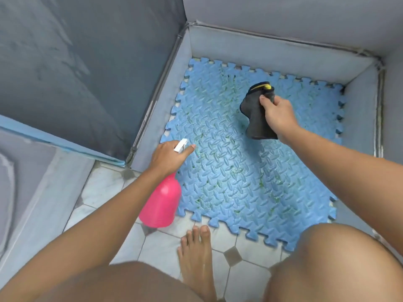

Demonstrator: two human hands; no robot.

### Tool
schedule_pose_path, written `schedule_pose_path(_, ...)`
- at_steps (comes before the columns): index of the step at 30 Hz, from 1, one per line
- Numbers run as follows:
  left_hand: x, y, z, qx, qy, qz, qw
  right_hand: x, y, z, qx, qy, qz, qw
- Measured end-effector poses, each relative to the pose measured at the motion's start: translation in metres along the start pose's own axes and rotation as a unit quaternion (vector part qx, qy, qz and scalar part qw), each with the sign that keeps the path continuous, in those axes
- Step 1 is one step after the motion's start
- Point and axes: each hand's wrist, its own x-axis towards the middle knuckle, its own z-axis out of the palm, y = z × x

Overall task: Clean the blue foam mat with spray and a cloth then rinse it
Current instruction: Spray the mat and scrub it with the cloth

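A blue foam mat (235,162) with interlocking edges lies flat on the floor in a walled corner, flecked with green dirt. My left hand (169,154) grips the white trigger head of a pink spray bottle (161,202), held over the mat's near left edge with the nozzle aimed across the mat. My right hand (278,116) holds a dark grey cloth (258,114) with a yellow trim, hanging above the mat's far middle.
Grey walls (272,51) close in the mat at the back, left and right. White floor tiles (157,243) with small grey diamonds lie in front. My bare foot (196,258) stands on the tiles near the mat's front edge; my knees fill the bottom.
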Motion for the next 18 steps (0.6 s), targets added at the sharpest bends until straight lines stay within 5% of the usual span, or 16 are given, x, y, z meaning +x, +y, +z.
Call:
schedule_pose_path(11, -0.032, -0.058, 0.009, -0.153, -0.037, -0.061, 0.986, 0.034, 0.023, 0.030, -0.108, -0.063, -0.106, 0.986)
schedule_pose_path(18, -0.066, -0.092, 0.001, -0.218, -0.079, -0.048, 0.972, 0.026, 0.012, 0.066, -0.054, -0.055, -0.129, 0.989)
